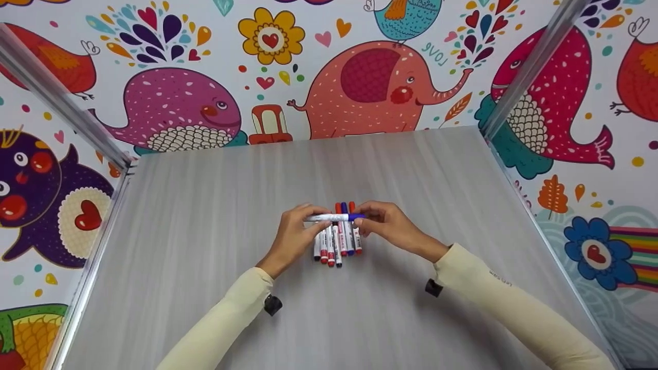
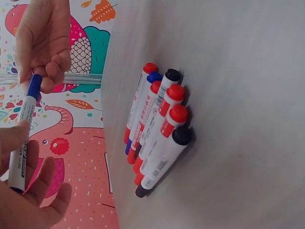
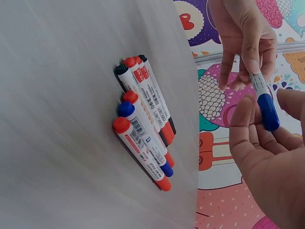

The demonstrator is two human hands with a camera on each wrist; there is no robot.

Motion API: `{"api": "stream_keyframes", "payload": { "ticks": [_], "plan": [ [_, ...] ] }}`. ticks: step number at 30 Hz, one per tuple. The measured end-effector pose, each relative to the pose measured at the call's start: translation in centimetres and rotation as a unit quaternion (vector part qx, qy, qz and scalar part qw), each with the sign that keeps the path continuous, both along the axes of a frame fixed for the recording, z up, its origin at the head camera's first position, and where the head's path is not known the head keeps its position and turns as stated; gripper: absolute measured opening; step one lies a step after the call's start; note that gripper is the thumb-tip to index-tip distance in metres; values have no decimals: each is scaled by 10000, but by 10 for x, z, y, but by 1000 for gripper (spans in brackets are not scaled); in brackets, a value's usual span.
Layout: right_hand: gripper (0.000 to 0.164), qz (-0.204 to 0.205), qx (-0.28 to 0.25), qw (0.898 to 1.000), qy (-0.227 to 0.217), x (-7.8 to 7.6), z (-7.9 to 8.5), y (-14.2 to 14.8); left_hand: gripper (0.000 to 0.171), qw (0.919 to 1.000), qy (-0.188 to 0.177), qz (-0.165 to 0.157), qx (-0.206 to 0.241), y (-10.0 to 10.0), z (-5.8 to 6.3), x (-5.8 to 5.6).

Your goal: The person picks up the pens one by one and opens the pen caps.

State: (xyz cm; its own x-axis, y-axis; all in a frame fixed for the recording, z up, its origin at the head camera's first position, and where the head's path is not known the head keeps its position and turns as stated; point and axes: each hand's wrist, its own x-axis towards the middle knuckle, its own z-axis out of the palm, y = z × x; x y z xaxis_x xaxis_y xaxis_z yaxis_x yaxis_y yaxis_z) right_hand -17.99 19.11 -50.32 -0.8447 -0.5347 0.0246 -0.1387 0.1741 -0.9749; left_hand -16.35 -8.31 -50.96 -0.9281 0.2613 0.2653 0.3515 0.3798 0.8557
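Observation:
My left hand [image 1: 294, 231] pinches the white barrel of a blue-capped marker [image 1: 334, 217] between thumb and fingers. It is held roughly level above a row of markers [image 1: 337, 240], with its cap pointing right. Around that blue cap [image 3: 268, 113], my right hand [image 1: 391, 225] has its thumb and fingers spread to either side. A slight gap shows beside the cap in the right wrist view, and no firm grip is visible. Beneath, the white markers with red, blue and black ends lie side by side on the table, as the left wrist view shows [image 2: 155, 129].
The grey wood-grain table [image 1: 205, 195] extends around the markers. Patterned panels with cartoon animals [image 1: 360, 92] stand at its back and sides, joined by metal corner posts [image 1: 529, 72]. A dark wrist camera [image 1: 273, 305] sits on the left sleeve, another [image 1: 433, 288] on the right.

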Motion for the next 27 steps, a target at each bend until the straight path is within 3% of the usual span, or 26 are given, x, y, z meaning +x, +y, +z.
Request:
{"api": "stream_keyframes", "payload": {
  "ticks": [6, 15, 20, 27],
  "plan": [
    [27, 26, 223, 9996, 192, 0, 2, -2, 20, 9993, 347, -133, -108, 3, -1, 4],
    [23, 60, 553, 9975, 432, 1, 2, -4, 23, 9975, 515, -160, -467, 10, -3, 10],
    [23, 72, 547, 9972, 496, 0, 2, -4, 26, 9927, 931, -149, -757, 12, -3, 11],
    [20, 70, 572, 9965, 601, -1, 3, -5, 20, 9876, 1402, -62, -707, 11, -3, 9]
  ]
}}
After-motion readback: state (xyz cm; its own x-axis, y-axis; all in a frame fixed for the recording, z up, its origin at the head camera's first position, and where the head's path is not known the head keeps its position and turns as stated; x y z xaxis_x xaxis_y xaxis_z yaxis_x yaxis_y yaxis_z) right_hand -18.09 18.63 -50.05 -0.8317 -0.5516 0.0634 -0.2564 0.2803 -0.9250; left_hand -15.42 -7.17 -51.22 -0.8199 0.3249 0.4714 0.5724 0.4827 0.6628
